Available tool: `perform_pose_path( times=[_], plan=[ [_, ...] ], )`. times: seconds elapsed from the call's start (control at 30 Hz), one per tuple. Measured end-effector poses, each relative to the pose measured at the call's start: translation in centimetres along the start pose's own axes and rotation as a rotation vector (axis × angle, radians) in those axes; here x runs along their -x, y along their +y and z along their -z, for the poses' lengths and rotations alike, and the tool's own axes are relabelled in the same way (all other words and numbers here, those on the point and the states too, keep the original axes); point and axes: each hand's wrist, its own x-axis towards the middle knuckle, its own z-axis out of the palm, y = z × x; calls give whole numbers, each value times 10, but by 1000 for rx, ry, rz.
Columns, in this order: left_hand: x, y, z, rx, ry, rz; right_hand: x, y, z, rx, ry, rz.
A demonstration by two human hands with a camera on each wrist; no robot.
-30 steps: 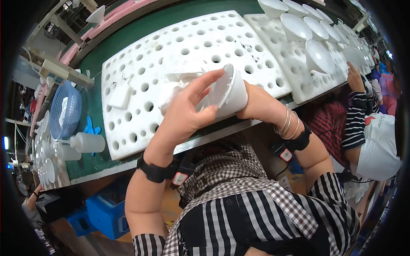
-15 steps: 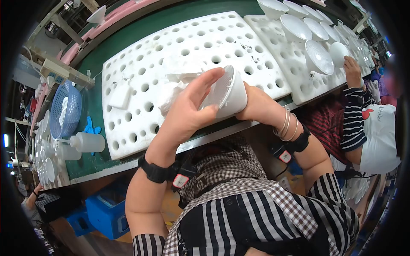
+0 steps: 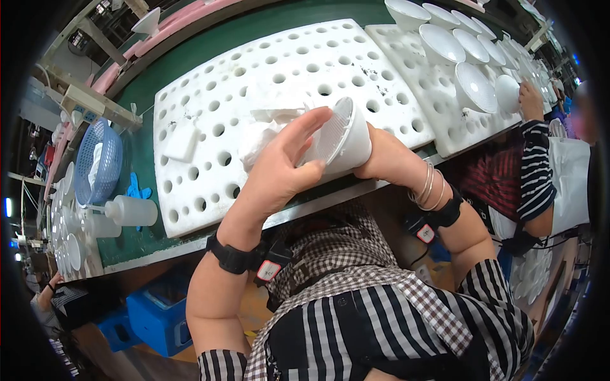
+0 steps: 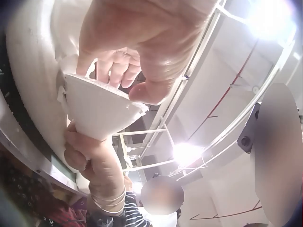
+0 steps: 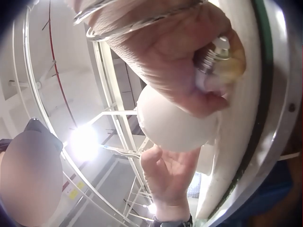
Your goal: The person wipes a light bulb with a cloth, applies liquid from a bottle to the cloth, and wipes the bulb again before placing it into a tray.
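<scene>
In the head view a white cone-shaped light bulb (image 3: 354, 146) is held over the near edge of the foam board, its ribbed round face turned toward my left hand (image 3: 276, 165). That hand's fingers reach along the rim of the face, with the thumb at the lower edge of the rim. My right hand (image 3: 393, 155) grips the bulb's narrow end. A metal screw base (image 5: 210, 61) shows among its curled fingers in the right wrist view. In the left wrist view, small ragged bits stand out along the rim of the bulb (image 4: 97, 106).
The holed white foam board (image 3: 267, 76) bears a crumpled white cloth (image 3: 257, 145) and a small foam block (image 3: 182, 145). Left are a blue basket (image 3: 115, 159), a bottle (image 3: 136, 211) and a blue glove (image 3: 135, 186). Several bulbs (image 3: 441, 44) stand right, by another person's hand (image 3: 531, 101).
Both my hands and the bulb have barely moved. At the right, the other person's hand has brought another bulb nearer along the board and is now beside it.
</scene>
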Motion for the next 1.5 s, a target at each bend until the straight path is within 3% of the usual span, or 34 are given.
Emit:
perform_pose_path(
  times=[0.1, 0.2, 0.4, 0.53, 0.6, 0.67, 0.73, 0.77, 0.8, 0.87, 1.13, 1.33, 1.43, 1.5],
  plan=[
    [-13, 12, -6, 82, -23, 27, 2, 4, -7, -2, 64, 64],
    [-27, 13, -7, -54, -56, -37, 8, 0, -9, 74, 77, -1],
    [0, 11, 3, -150, -34, 49, 17, 3, -22, 210, 209, 189],
    [19, 19, -3, -104, 74, -29, 29, -17, -11, 392, 364, 197],
    [16, 24, -2, -112, 18, -204, 34, -28, -1, 300, 482, 383],
    [10, 17, 4, -112, 1, -207, 24, -20, 6, 242, 396, 304],
    [2, -2, 10, -40, 5, -58, 5, -3, 6, -75, 80, 389],
    [3, -6, 9, -88, -13, -55, 10, -12, 16, -256, -132, 15],
    [3, -5, 7, -88, -15, -55, 6, -8, 13, -257, -131, 14],
    [5, -3, 1, -105, 56, -46, -2, 8, -1, 118, 89, 223],
    [-9, 24, 0, -155, 0, 87, 19, -4, -28, 302, 217, 163],
    [-16, 25, -2, -93, 5, 145, 27, 1, -34, 306, 334, 272],
    [-1, 32, -11, -85, 16, -15, 35, -11, -21, 461, 607, 427],
    [3, 39, -16, -251, -15, -287, 30, -18, -10, 344, 567, 457]
  ],
)
